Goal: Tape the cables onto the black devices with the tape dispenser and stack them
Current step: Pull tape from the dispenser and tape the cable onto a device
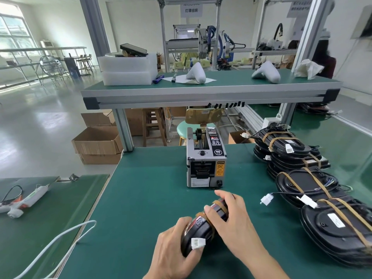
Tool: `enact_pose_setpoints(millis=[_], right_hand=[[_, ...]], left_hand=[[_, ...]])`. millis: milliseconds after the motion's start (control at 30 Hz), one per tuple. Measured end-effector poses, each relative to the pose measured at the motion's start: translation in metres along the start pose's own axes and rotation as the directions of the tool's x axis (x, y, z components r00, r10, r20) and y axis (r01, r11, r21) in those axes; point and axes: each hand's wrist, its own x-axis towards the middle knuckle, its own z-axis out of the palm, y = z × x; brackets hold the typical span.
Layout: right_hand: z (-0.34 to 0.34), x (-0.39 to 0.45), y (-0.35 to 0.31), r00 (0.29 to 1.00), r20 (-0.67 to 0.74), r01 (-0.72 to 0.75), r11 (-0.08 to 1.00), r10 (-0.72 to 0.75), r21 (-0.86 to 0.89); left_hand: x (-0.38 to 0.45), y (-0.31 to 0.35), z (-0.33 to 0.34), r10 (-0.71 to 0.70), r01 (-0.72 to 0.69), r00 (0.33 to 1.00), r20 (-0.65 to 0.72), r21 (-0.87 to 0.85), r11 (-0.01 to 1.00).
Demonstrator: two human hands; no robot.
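Black device [198, 228], held on edge just above the green surface [153, 198] before the tape dispenser [205, 166]: left hand [175, 244] grips its near end, right hand [231, 214] presses brown tape over the top; best smoothed firmly around both edges.

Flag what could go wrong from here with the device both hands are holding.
1. The white plastic connector hangs loose at the near end of the black oval device gripped by the left hand and right hand; it could snag when stacked.
2. The brown tape strips might lift under the fingers.
3. The leaning stacks of taped black devices on the right might slide when another is added.
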Motion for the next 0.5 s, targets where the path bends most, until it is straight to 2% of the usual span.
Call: enact_pose_setpoints(millis=[200,367,433,500], right_hand=[[-0.010,0.009,-0.010,0.997,0.069,-0.018,0.994,0.025,-0.104],[-0.018,0.048,-0.039,0.989,-0.117,0.080,0.990,-0.093,-0.112],[-0.013,0.071,-0.049,0.995,-0.093,0.011,0.993,-0.022,-0.118],[-0.005,0.094,-0.053,0.991,-0.028,-0.134,0.991,0.134,-0.021]], left_hand=[[0.000,0.002,0.000,0.003,-0.003,1.000,-0.024,0.016,1.000],[-0.001,0.003,0.000,0.019,-0.019,1.000,0.006,0.032,0.999],[0.000,0.005,-0.001,0.009,-0.009,1.000,0.001,0.036,0.999],[0.000,0.006,-0.001,0.001,0.000,1.000,-0.008,0.042,0.999]])
